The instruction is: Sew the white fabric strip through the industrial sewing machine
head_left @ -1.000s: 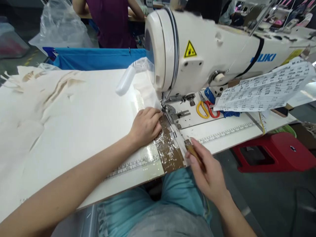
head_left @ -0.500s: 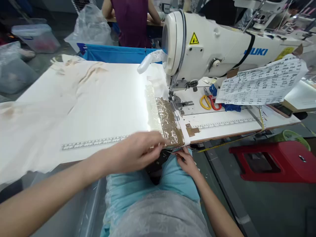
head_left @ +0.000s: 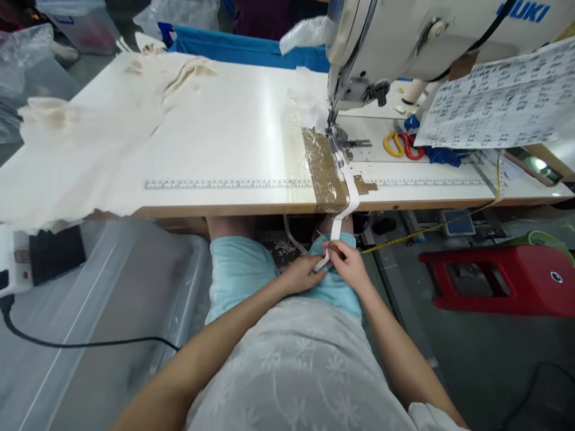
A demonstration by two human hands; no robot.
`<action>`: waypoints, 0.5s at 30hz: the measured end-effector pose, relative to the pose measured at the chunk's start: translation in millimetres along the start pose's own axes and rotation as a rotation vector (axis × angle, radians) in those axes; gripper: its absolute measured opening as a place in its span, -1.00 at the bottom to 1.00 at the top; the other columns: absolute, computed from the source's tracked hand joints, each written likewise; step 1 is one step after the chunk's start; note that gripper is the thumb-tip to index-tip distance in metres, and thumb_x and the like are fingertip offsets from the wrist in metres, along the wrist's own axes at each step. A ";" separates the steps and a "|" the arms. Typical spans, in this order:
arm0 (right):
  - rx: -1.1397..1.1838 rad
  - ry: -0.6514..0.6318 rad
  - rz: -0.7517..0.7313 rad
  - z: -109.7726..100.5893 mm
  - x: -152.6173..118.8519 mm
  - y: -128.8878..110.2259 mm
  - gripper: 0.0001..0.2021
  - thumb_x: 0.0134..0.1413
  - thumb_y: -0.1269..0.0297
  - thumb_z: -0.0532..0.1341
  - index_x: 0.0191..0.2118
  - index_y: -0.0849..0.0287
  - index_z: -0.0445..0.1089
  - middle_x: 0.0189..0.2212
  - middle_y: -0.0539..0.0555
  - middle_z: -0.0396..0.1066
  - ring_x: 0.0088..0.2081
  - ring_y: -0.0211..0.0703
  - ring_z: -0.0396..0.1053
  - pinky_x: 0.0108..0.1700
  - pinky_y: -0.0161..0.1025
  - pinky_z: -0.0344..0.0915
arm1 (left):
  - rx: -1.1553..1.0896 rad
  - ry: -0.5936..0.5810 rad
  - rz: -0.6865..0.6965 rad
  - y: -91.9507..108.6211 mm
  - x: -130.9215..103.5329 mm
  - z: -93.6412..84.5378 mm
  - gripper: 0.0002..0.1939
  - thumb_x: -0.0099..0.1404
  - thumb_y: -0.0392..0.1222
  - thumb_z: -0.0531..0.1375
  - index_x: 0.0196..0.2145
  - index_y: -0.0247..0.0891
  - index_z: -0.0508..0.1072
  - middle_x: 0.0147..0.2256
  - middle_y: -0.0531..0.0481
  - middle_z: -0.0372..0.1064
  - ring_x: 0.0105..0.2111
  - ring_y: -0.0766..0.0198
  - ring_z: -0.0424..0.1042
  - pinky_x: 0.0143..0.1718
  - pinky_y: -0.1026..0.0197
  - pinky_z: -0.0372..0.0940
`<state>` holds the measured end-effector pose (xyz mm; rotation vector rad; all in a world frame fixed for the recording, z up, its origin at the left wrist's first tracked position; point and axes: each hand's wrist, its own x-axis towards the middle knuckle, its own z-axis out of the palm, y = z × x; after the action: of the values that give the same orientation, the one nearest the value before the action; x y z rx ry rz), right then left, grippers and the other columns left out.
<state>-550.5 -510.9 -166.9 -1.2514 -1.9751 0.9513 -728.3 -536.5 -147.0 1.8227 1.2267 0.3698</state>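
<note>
A white strip (head_left: 349, 197) runs from under the needle of the sewing machine (head_left: 381, 48), over the table's front edge and down to my lap. My left hand (head_left: 302, 274) has its fingers closed on the strip's lower part. Just right of it, my right hand (head_left: 349, 263) pinches the strip too, and a thin pointed tool with a brown part (head_left: 335, 249) shows at its fingers. Brown tape (head_left: 324, 170) covers the tabletop left of the strip.
Yellow-handled and red-handled scissors (head_left: 403, 145) lie right of the needle. Cream fabric (head_left: 90, 143) spreads over the table's left side. A written sheet (head_left: 498, 102) hangs at the right. A red stool (head_left: 530, 280) stands on the floor, and a clear bin (head_left: 112, 287) is at the lower left.
The view has tilted down. My left hand has moved from above the table edge down to my lap beside my right hand, and the strip now hangs between the table and both hands.
</note>
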 end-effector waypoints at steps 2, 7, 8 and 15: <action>-0.079 0.053 0.028 0.4 0.3 5.0 -0.73 0.36 0.10 0.16 -0.07 0.19 0.44 -0.22 0.06 0.51 -0.26 -0.16 0.48 -0.15 -0.10 0.45 | 0.005 0.017 -0.024 1.7 -19.9 -0.7 -0.79 0.37 -0.20 0.08 -0.45 -0.23 0.30 -0.51 0.09 0.23 -0.47 0.26 0.26 -0.38 0.23 0.13; -0.252 0.113 0.080 8.8 4.5 12.4 -0.80 0.34 0.18 0.21 -0.10 0.19 0.44 -0.14 0.08 0.49 -0.14 -0.10 0.47 -0.03 -0.02 0.41 | 0.086 0.026 0.063 28.5 -82.7 -13.2 -0.65 0.39 -0.17 0.05 -0.54 -0.20 0.07 -0.58 0.13 0.05 -0.54 0.32 0.09 -0.44 0.21 -0.03; -0.281 0.117 0.086 9.6 5.3 11.7 -0.81 0.33 0.19 0.21 -0.10 0.20 0.44 -0.14 0.07 0.49 -0.14 -0.10 0.47 -0.04 -0.03 0.42 | 0.126 0.031 0.120 39.7 -93.9 -14.5 -0.66 0.40 -0.18 0.03 -0.54 -0.20 0.07 -0.57 0.13 0.06 -0.54 0.32 0.09 -0.44 0.21 -0.01; -0.443 0.119 0.142 -0.9 4.2 -0.2 -0.83 0.33 0.21 0.22 -0.12 0.21 0.45 -0.19 0.05 0.49 -0.22 -0.15 0.48 -0.13 -0.09 0.46 | 0.205 0.030 0.455 91.7 -149.4 -36.6 -0.65 0.43 -0.05 0.02 -0.50 -0.14 0.33 -0.55 0.07 0.33 -0.50 0.28 0.23 -0.37 0.15 0.20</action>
<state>-551.5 -506.8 -165.8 -1.6646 -2.0901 0.4970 -767.6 -657.5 -20.9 2.2827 0.8840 0.5394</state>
